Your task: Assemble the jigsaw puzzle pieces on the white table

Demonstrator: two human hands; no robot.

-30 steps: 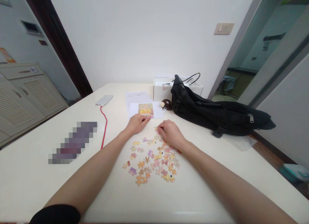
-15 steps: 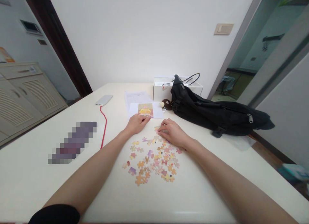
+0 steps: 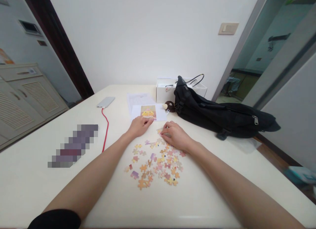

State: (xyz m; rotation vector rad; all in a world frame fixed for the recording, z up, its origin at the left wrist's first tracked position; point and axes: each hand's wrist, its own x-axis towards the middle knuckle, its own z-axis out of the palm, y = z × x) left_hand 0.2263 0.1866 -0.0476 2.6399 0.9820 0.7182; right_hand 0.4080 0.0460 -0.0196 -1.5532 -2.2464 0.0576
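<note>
Many loose jigsaw puzzle pieces [image 3: 160, 163] in yellow, pink, orange and purple lie scattered on the table between my forearms. My right hand [image 3: 175, 134] is at the far edge of this spread, thumb and index finger pinched at a pale yellowish puzzle piece [image 3: 159, 131] on the tabletop. Farther left, my left hand [image 3: 139, 126] rests with curled fingers at the near edge of a white sheet [image 3: 161, 112]. A printed yellow cartoon picture [image 3: 148, 112] shows on that sheet, just beyond the left fingers. Whether the left fingers hold anything is hidden.
A black bag [image 3: 222, 118] lies at the right, before a white box [image 3: 163, 94]. Beside them sits a small dark brown round object [image 3: 170, 106]. On the left are a white power bank [image 3: 106, 101], its red cable [image 3: 107, 127] and a pixelated item [image 3: 76, 145]. More papers [image 3: 140, 100] lie behind.
Both hands keep almost the same pose and place. The whole view has shifted very slightly; the puzzle pieces look unmoved.
</note>
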